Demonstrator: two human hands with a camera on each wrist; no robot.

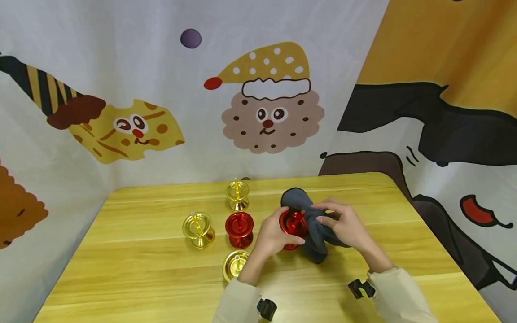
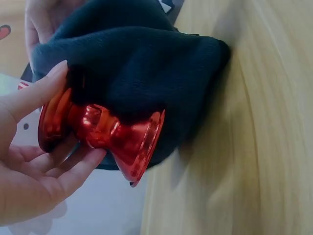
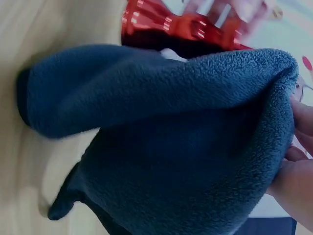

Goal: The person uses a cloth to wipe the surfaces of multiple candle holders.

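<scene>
My left hand (image 1: 274, 233) grips a shiny red candle holder (image 1: 293, 223) by its upper dish, thumb on one side and fingers round the other. In the left wrist view the red candle holder (image 2: 98, 122) shows its narrow waist and flared base, close over the table. My right hand (image 1: 343, 222) pinches a dark blue-grey cloth (image 1: 317, 233), which hangs against the holder's right side. The cloth (image 3: 161, 147) fills most of the right wrist view, draped in folds, with the right fingers (image 3: 303, 122) at its edge.
Left of my hands stand a second red candle holder (image 1: 239, 229) and gold ones: one at the back (image 1: 238, 195), a gold holder to the left (image 1: 199, 229) and a gold holder in front (image 1: 234, 264), partly behind my left forearm. A printed curtain (image 1: 161, 72) hangs behind the wooden table (image 1: 141, 269).
</scene>
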